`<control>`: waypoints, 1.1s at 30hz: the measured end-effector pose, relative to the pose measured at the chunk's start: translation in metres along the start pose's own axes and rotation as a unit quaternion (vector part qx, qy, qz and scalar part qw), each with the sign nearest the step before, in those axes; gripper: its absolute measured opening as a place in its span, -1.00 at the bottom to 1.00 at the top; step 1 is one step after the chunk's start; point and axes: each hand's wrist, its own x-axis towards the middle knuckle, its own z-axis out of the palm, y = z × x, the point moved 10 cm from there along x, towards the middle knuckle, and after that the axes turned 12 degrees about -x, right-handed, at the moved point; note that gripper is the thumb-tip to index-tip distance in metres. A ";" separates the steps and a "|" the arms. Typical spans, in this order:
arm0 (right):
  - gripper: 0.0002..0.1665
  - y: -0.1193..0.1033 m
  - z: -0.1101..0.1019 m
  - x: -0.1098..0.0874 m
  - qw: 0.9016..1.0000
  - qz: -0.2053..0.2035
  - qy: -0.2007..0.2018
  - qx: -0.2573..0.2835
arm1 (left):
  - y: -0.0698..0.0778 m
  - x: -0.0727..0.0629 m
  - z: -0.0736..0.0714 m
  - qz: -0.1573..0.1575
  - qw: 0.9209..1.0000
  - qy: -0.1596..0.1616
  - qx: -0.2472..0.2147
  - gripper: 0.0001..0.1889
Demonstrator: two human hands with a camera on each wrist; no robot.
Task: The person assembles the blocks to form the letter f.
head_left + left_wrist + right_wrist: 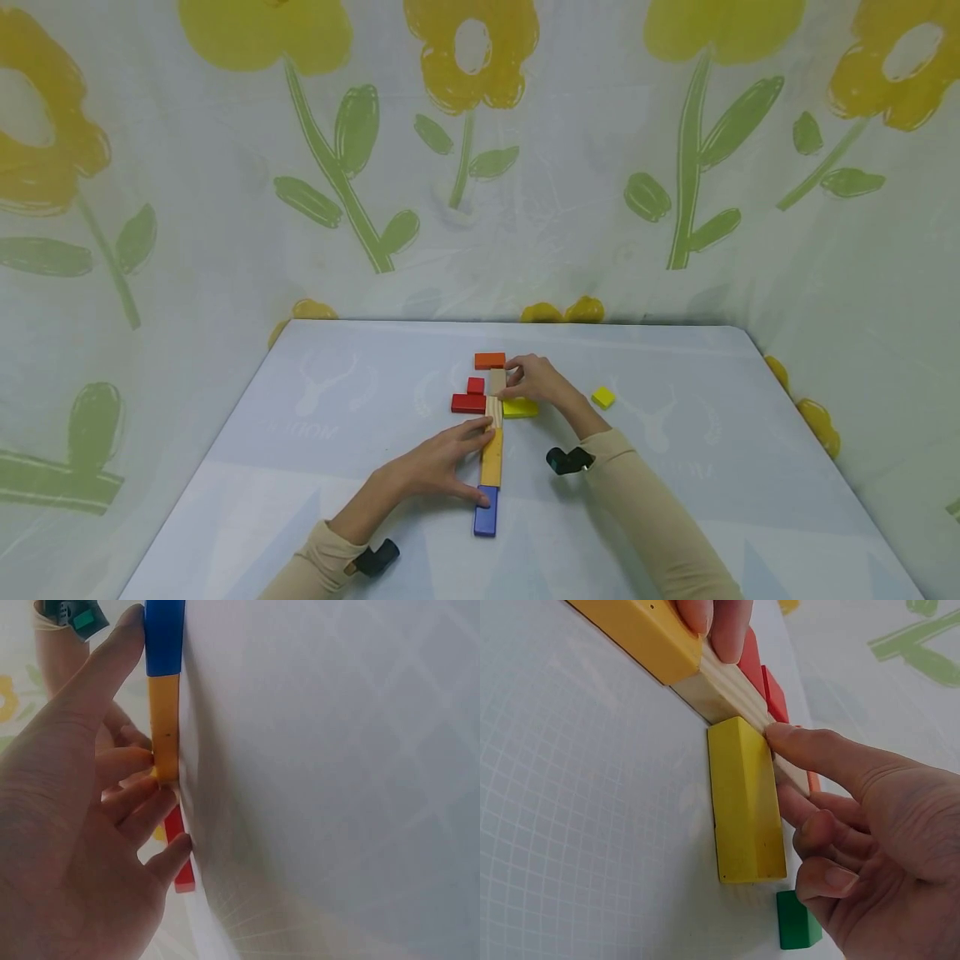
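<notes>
A straight row of blocks runs away from me: a blue block [486, 515], a yellow-orange block [491, 458], then two plain wooden blocks, the nearer [492, 407] and the farther [497, 382]. My left hand [431, 467] spans the row from its left side, thumb on the blue block and fingertips at the joint of the yellow-orange and nearer wooden blocks. With thumb and fingers, my right hand [542, 382] pinches the farther wooden block. A yellow block [742, 802] touches the row's right side; a long red block [468, 404] lies against its left.
A small red block [476, 385] sits behind the long red one. An orange block [490, 361] lies across the row's far end. Off to the right is a small yellow block [603, 397]. A green block [795, 921] shows beside my right fingers in the right wrist view.
</notes>
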 end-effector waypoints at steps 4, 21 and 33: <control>-0.24 0.000 0.000 0.000 1.000 0.000 -0.003 0.002 | 0.001 0.000 0.000 0.002 1.000 0.001 0.001 0.06; -0.34 0.002 0.004 0.000 0.999 0.021 0.020 0.036 | 0.000 0.000 0.000 -0.003 1.000 -0.003 0.001 0.07; -0.34 0.002 0.004 -0.001 0.999 0.027 0.017 0.035 | 0.000 0.000 0.000 -0.006 1.000 -0.005 0.003 0.05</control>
